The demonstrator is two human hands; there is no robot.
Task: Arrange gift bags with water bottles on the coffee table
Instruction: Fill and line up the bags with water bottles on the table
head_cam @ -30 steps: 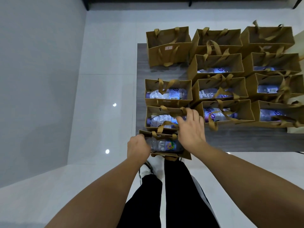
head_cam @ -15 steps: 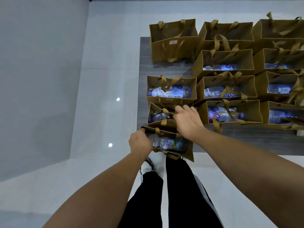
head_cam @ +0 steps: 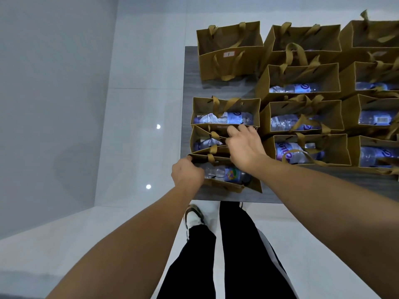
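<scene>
White tile floor point(head_cam: 138, 104), dark grey table point(head_cam: 323, 186) packed with brown gift bags, most with a water bottle lying inside. Nearest bag point(head_cam: 228, 186) sits at the table's front-left corner, bottle point(head_cam: 226, 174) in it. Left hand point(head_cam: 187, 174) grips its left rim, fingers curled. Right hand point(head_cam: 245, 147) reaches over the second bag point(head_cam: 205, 134), fingers bent at its far rim; can't tell if pinching.

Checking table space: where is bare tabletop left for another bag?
Free: the strip of table along the near edge, right of the nearest bag, and a gap behind the left column's third bag. Crowded: the right-hand bags touch, and both the left hand and right hand occupy the near-left bags.
</scene>
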